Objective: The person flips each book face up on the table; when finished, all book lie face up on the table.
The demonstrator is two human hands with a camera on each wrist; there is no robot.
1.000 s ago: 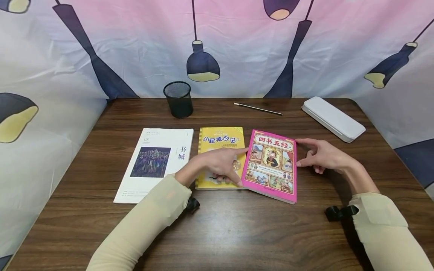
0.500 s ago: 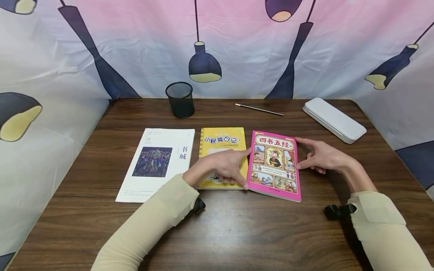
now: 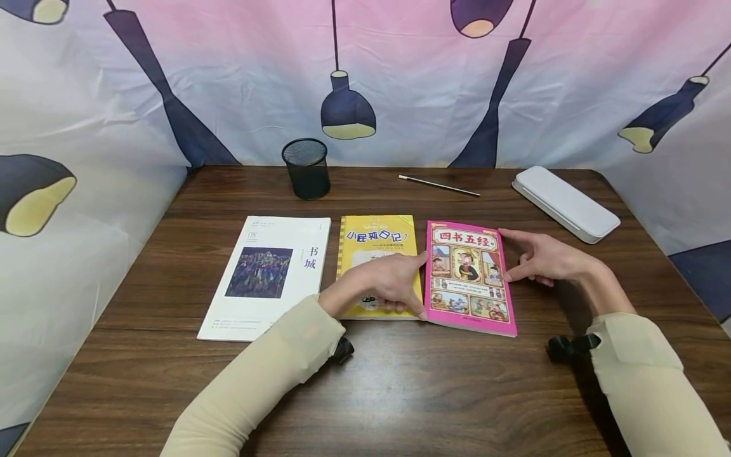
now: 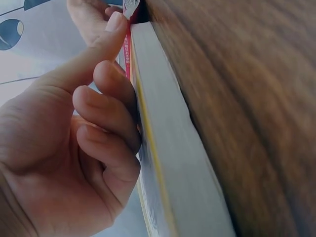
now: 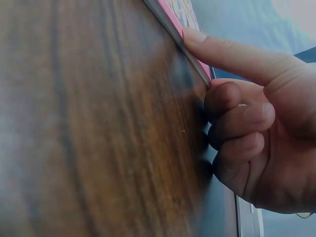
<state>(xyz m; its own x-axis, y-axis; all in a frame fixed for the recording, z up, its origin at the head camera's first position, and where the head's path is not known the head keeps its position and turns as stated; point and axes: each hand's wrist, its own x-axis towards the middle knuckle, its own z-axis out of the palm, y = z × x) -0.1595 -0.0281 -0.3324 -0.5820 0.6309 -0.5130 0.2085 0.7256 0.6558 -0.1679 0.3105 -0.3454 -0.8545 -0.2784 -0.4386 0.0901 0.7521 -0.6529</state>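
A pink comic-style book (image 3: 468, 277) lies flat on the table between both hands. My left hand (image 3: 391, 279) reaches across a yellow book (image 3: 377, 225), its thumb and index finger extended to the pink book's left edge. Its other fingers are bent over the yellow cover, and they show close to that book's page edge in the left wrist view. At the pink book's right edge, my right hand (image 3: 551, 257) touches with extended index finger and thumb. The right wrist view shows that thumb (image 5: 195, 37) against the pink edge, the remaining fingers curled beneath.
A white magazine (image 3: 308, 292) lies left of the yellow book, partly under the left forearm in view. Behind stand a black mesh pen holder (image 3: 308, 178), a thin pencil (image 3: 438, 185) and a white case (image 3: 565, 203). A lamp-print curtain (image 3: 257, 82) hangs behind the table.
The pink book has turned slightly, its near end swinging right, so its left side runs closer to parallel with the yellow book. Both hands stay at its edges, the left moving right with it.
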